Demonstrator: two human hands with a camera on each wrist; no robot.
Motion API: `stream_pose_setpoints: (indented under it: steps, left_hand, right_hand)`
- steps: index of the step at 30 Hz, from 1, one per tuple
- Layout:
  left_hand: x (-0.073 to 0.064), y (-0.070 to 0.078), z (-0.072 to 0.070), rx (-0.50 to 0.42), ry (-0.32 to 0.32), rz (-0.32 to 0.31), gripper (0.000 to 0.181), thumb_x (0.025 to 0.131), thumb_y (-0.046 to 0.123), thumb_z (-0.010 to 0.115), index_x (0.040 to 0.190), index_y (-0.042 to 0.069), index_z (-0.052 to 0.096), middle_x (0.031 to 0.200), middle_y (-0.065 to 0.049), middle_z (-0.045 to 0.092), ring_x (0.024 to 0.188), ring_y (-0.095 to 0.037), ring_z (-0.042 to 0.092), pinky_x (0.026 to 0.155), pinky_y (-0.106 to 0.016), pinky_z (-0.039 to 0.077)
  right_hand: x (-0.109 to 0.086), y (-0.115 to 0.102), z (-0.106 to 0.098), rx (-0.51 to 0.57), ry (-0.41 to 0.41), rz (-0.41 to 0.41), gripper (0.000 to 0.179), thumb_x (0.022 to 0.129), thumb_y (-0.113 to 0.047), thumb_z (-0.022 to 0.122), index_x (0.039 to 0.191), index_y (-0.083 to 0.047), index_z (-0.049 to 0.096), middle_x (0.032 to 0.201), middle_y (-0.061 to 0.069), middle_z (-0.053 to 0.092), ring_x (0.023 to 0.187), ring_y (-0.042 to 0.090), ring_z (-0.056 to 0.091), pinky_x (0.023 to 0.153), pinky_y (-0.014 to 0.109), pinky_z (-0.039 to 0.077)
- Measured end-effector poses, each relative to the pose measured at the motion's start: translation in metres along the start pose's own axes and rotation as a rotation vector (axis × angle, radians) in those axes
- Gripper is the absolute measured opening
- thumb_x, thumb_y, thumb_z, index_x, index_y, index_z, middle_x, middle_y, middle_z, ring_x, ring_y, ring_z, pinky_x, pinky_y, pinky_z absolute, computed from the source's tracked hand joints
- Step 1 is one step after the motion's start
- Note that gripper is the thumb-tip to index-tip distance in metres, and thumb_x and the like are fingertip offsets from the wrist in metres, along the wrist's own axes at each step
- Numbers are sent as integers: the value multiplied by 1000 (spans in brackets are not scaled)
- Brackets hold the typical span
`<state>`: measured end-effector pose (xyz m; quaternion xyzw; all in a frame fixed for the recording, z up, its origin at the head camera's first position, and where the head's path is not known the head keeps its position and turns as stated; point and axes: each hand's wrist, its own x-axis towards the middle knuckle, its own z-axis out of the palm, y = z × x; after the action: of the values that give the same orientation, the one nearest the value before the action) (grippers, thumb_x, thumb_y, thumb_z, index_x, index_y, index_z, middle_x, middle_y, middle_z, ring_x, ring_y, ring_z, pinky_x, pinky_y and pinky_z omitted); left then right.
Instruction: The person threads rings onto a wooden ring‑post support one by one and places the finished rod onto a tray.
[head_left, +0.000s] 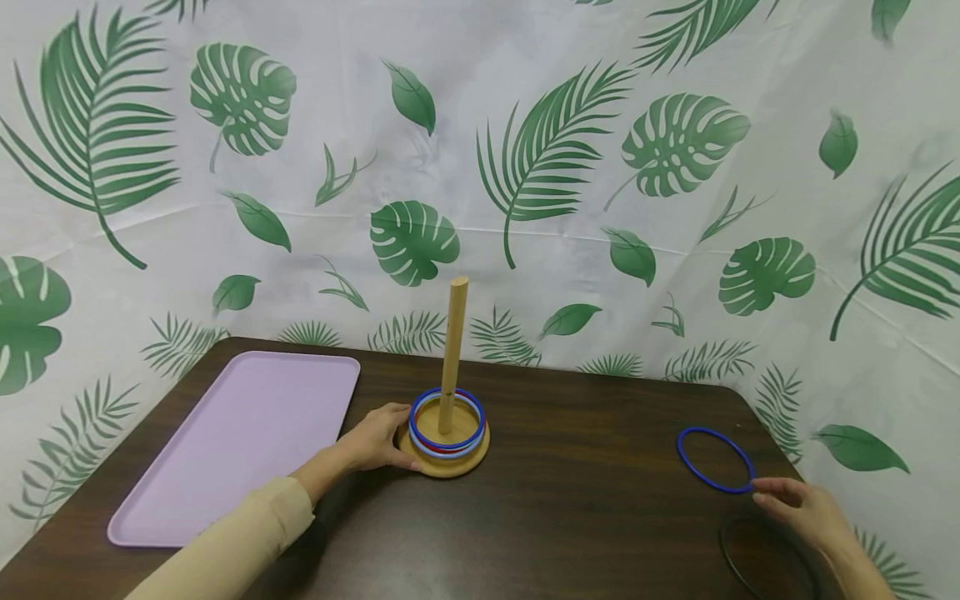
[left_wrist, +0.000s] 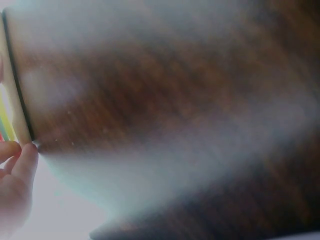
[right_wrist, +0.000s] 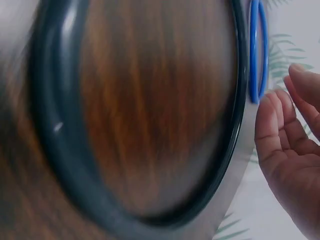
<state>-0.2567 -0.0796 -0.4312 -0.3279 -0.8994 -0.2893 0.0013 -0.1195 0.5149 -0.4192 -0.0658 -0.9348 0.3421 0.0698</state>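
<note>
From the head, a wooden stand (head_left: 453,342) rises on the dark bench (head_left: 570,500), its peg upright. Around the foot of the peg lie stacked rings (head_left: 447,454) in dark blue, light blue and red. The left hand (head_left: 375,442), below a beige sleeve (head_left: 240,533), holds the left side of the stand's base, thumb toward the near side. A lilac tray (head_left: 247,433) lies left of the stand; a leaf-printed cloth (head_left: 420,167) hangs behind it. Well to the right of the stand, the right hand (head_left: 806,504) has its fingertips at a loose blue ring (head_left: 707,430).

The left wrist view is mostly blurred bench, with the left hand's fingers bent against the pale rim of the stand at the edge.

In the right wrist view, the right hand's fingers and thumb stand apart beside the blue ring; contact is hard to tell. A black ring (right_wrist: 57,115), right of the stand and nearer the person, looms in front.
</note>
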Motion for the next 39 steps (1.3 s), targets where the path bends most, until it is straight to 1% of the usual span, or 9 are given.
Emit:
stream_pose_setpoints:
  steps: [3,6,9,16,18,24,27,29,39]
  left_hand:
    - [0,0,0,12,3,2,86,63,34,86,126,-14,51,125,-29,53,117,-43,50,99,-52,40]
    - [0,0,-1,9,0,-10,86,64,33,86,126,-14,50,126,-29,52,118,-42,50,100,-51,40]
    - [1,1,-1,10,-2,-14,87,64,33,86,127,-14,50,127,-29,52,118,-43,50,100,-52,40]
    - [1,1,-1,11,-2,-19,88,64,34,86,127,-15,49,127,-29,52,119,-43,49,100,-51,40]
    - [1,1,-1,14,-1,-14,87,64,34,86,127,-15,49,127,-29,52,119,-43,49,100,-51,40]
    - [0,0,-1,8,4,4,86,64,34,86,127,-14,50,126,-30,52,117,-43,50,99,-52,41]
    - [0,-1,-1,0,2,-1,87,64,34,86,126,-14,50,126,-30,52,117,-43,50,99,-52,41]
    - [0,-1,0,-5,0,-10,88,63,34,86,126,-15,50,127,-31,51,118,-44,50,99,-52,40]
    - [0,-1,1,-6,-2,-30,88,62,35,86,125,-15,51,127,-31,51,118,-44,50,100,-52,40]
  right_hand:
    - [-1,1,-5,-116,-40,19,38,87,-16,66,107,15,60,85,-4,70,71,-15,50,62,18,50]
    - [-1,2,-9,-217,-60,5,36,86,-19,67,105,11,63,92,14,70,72,-16,47,63,19,48]
    - [-1,4,-10,-265,-75,-5,33,85,-19,68,102,9,65,93,18,70,71,-15,48,63,19,47]
    - [-2,11,-9,-273,-93,7,28,82,-15,70,97,9,65,86,13,70,68,-12,50,62,20,48]
    - [-2,13,-9,-271,-93,-17,25,81,-13,71,95,8,66,82,9,70,67,-12,51,62,20,47]
    - [-5,17,-5,-229,-61,-131,15,76,-3,73,83,7,64,68,-13,63,63,-10,50,57,18,44]
    - [-7,19,-3,-219,-39,-179,13,73,0,73,80,6,63,66,-18,59,62,-10,50,56,17,42]
    - [-8,19,-2,-231,-39,-188,12,73,0,73,79,4,63,66,-18,58,62,-10,49,56,17,41]
    - [-8,15,-3,-298,-96,-115,9,78,-6,71,83,0,65,70,-11,62,64,-10,50,59,20,43]
